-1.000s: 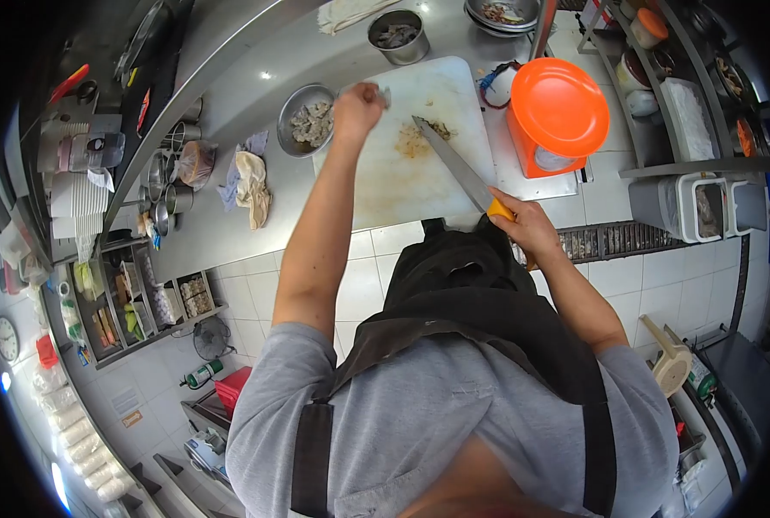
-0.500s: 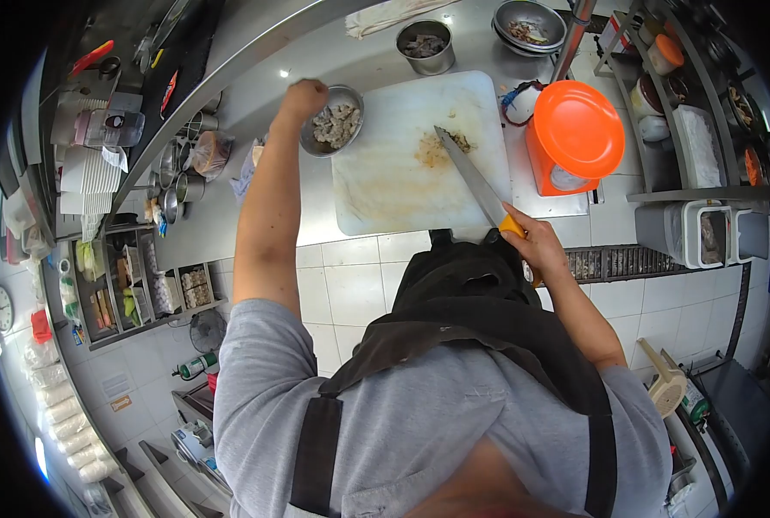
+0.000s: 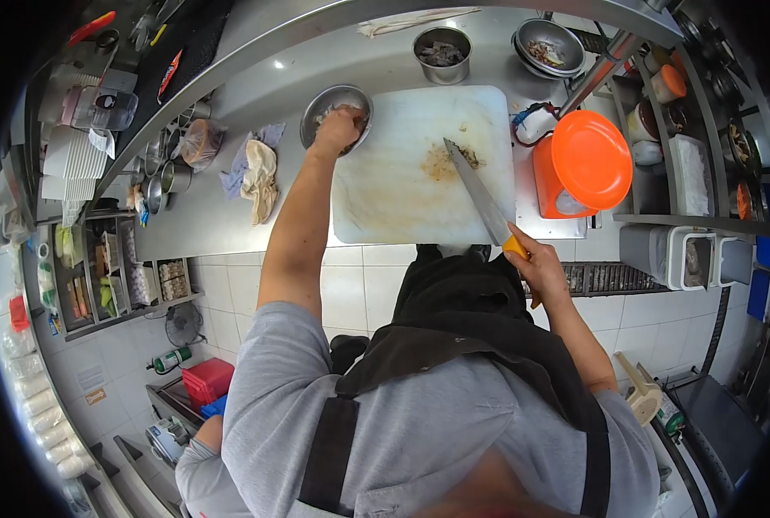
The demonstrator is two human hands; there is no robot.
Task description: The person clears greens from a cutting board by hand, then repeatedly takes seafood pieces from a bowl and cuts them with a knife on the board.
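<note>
My left hand [image 3: 340,127] is inside a steel bowl [image 3: 310,129] at the left edge of the white cutting board [image 3: 393,198]. Its fingers curl down onto pale pieces that look like raw peeled shrimp [image 3: 323,110], hiding most of them. In my right hand [image 3: 542,266] is the yellow handle of a large kitchen knife [image 3: 481,197], held at the board's front right corner. The blade slants across the board, its tip at a small pile of dark and brownish chopped bits [image 3: 442,162].
Behind the board stand a steel pot [image 3: 443,73] of greyish food and stacked bowls [image 3: 549,65] with scraps. An orange-lidded container [image 3: 585,160] is at the right. Cloths [image 3: 259,180] lie left. A steel shelf edge crosses above. Another person's grey sleeve [image 3: 199,479] shows lower left.
My left hand has moved from the bowl's far left rim down into the bowl. My right hand still holds the knife in nearly the same place. The view has shifted slightly.
</note>
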